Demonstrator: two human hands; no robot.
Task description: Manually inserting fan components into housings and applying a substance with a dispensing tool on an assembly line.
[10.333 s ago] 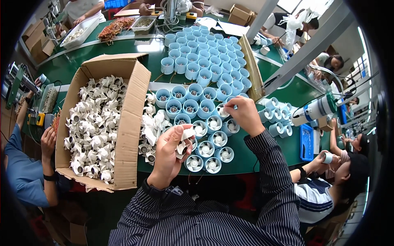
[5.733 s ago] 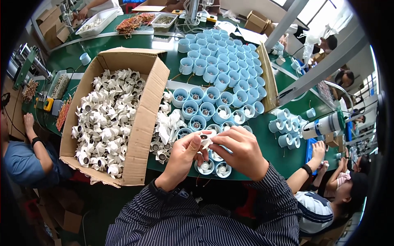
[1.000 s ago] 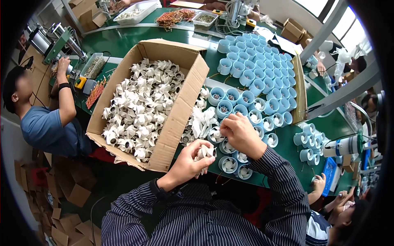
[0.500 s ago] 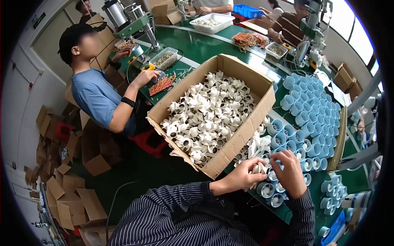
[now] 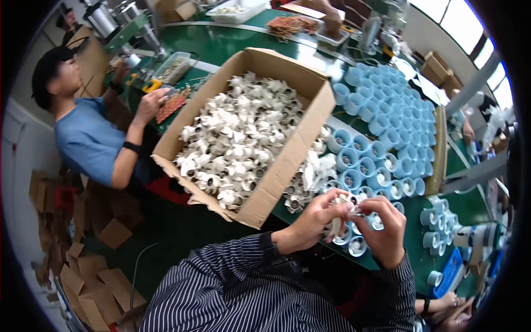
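Note:
My left hand [image 5: 316, 219] is closed around a few small white bladed plastic parts [image 5: 333, 228], which look like little fan wheels. My right hand [image 5: 385, 226] has its thumb and fingers pinched at another white bladed part [image 5: 352, 200], right against the left fingertips. Both hands are over the near edge of the green table, above light blue round cups [image 5: 358, 245]. Several of these cups have a white part inside. Just left of the hands stands a cardboard box [image 5: 287, 166] heaped with the same white bladed parts [image 5: 238, 133]. More loose ones [image 5: 298, 195] lie between box and cups.
Rows of blue cups [image 5: 381, 99] fill the table's right side, with a smaller group [image 5: 437, 224] farther right. A blue tray [image 5: 449, 274] sits near the right edge. At left, a person in a blue shirt [image 5: 91, 146] works at a press [image 5: 124, 33]. Cardboard boxes [image 5: 102, 299] cover the floor.
The view has shifted, so box and cups appear farther left and higher. My right hand has come in to the left hand, its fingers now on a white bladed part.

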